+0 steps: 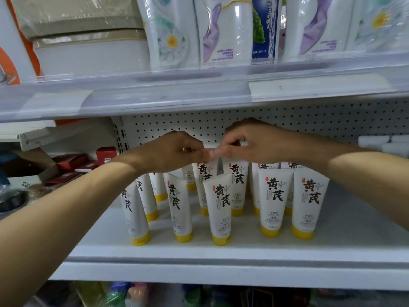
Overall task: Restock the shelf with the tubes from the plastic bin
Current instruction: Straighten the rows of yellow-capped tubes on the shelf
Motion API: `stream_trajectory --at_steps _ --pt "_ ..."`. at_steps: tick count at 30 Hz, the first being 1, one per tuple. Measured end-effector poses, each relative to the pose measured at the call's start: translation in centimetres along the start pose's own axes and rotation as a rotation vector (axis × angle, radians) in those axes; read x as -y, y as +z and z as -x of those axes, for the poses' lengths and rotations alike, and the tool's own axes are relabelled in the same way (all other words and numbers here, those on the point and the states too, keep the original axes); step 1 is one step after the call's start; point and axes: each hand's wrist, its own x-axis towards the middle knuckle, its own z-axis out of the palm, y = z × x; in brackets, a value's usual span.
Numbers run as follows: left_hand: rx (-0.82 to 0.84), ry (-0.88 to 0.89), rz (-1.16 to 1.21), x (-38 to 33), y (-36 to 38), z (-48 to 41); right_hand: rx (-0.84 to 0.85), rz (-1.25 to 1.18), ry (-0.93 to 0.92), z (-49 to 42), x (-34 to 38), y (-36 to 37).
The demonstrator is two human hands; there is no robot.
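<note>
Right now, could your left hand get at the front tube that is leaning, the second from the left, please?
Probably yes. The left hand is up by the top of a back-row tube, and the leaning tube stands just below it at the front of the shelf, with nothing over its top.

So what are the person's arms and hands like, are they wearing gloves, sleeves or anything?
No gloves and no sleeves in view: both forearms are bare from the picture's edge to the wrist. The left hand has what looks like a small ring on one finger, though it is too small to be sure. The right hand shows no ring, and neither wrist carries a watch or bracelet.
</note>
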Motion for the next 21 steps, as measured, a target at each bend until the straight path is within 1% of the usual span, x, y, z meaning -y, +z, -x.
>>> stream_trajectory --at_steps 4,6,9,11,14,17,21 --pt "0.009 -0.040 0.107 0.5 -0.9 2.0 0.080 -0.035 -0.006 0.5 0.5 0.3" --pt "0.073 -0.030 0.123 0.7 -1.5 2.9 0.110 0.000 0.011 0.9 0.4 0.4" --pt "0.202 -0.061 0.038 0.8 -2.2 3.8 0.148 0.072 0.036 1.3 0.1 0.6" --pt "0.248 -0.086 -0.044 0.9 -2.1 3.9 0.153 0.098 0.042 1.2 -0.1 0.8" --pt "0.242 -0.115 -0.125 1.0 -1.4 3.6 0.151 0.134 0.034 1.1 0.1 1.1" --pt "0.220 -0.111 -0.153 1.1 -0.8 3.2 0.155 0.134 0.044 1.1 0.4 1.2" --pt "0.148 -0.117 -0.148 0.5 0.1 2.8 0.137 0.251 0.014 1.1 0.2 1.0"
